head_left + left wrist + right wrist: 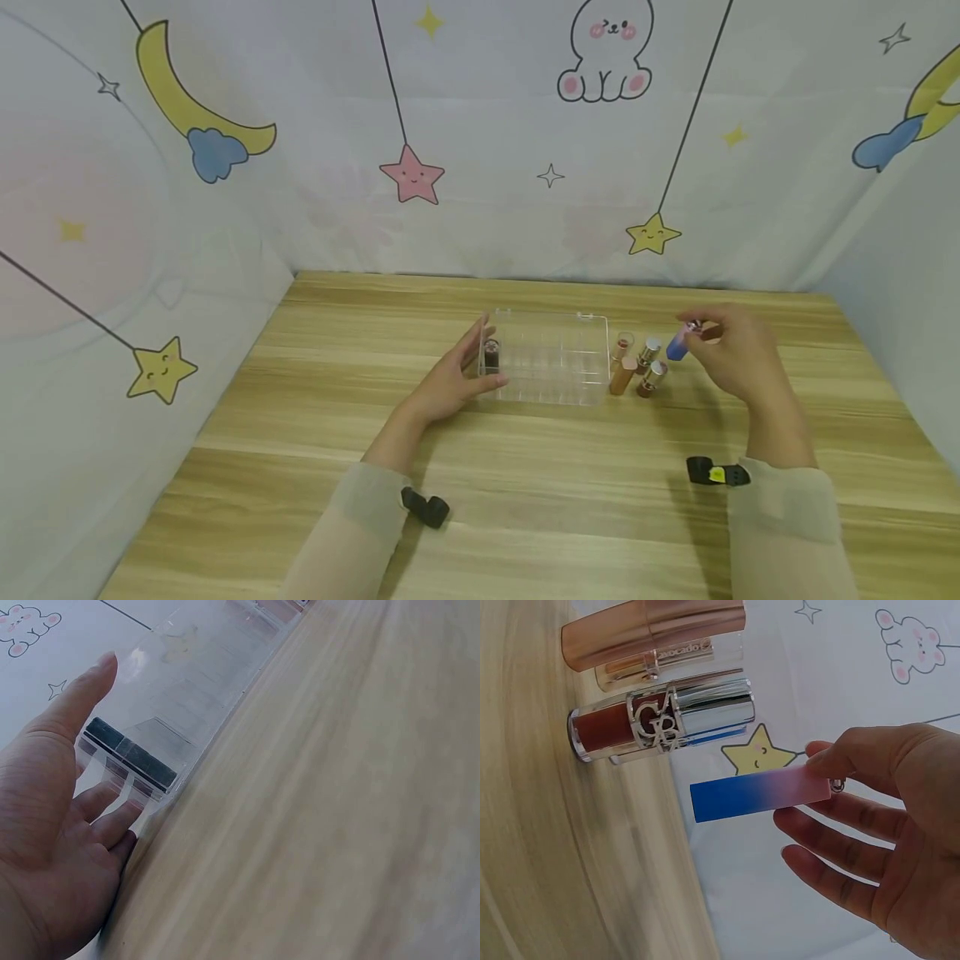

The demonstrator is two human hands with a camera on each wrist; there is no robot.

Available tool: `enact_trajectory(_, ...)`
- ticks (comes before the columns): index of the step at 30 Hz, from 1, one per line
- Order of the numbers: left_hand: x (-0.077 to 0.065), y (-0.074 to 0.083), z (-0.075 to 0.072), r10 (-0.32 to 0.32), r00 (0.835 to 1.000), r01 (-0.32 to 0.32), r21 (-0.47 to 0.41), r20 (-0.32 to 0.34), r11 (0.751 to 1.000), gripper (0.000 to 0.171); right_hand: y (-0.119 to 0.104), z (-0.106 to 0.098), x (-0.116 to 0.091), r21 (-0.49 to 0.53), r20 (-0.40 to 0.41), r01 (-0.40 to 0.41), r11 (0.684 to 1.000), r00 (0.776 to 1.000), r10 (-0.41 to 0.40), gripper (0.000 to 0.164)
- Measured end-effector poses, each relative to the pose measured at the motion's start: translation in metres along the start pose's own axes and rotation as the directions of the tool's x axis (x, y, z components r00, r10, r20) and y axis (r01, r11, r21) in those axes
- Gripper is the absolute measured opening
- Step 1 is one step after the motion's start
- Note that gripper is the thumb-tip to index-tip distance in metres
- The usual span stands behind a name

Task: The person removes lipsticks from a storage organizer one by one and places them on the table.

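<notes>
My right hand pinches a lipstick tube by its pink end; the tube fades to blue at its lower end and has a small metal ring at the top. It is held above the table, right of several standing lipsticks. My left hand rests against the left end of a clear compartment box, its thumb along the front corner and its other fingers at the end wall. Inside the box's leftmost compartment stands a dark tube. Part of the left fingers shows only through the clear plastic.
Close to the box's right end stand a rose-gold lipstick, a clear-capped tube, and silver-capped tubes, one of them dark red. The wooden table meets a patterned cloth behind.
</notes>
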State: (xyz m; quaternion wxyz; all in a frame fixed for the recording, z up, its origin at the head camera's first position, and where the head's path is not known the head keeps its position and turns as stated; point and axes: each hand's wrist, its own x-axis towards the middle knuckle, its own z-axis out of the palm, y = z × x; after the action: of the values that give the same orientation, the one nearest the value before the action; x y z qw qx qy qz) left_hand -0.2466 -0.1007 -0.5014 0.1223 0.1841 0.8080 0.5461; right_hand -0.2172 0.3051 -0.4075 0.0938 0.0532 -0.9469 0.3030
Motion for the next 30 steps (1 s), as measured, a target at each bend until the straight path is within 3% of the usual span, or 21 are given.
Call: enact_trajectory(30,0.0,-0.002,-0.001,-0.012,1.0,0.012,-0.007,-0.001,1.0,0.106,0.018,0.014,0.005,-0.02,0.116,-0.012,1.0,0.993,0.014,0.027)
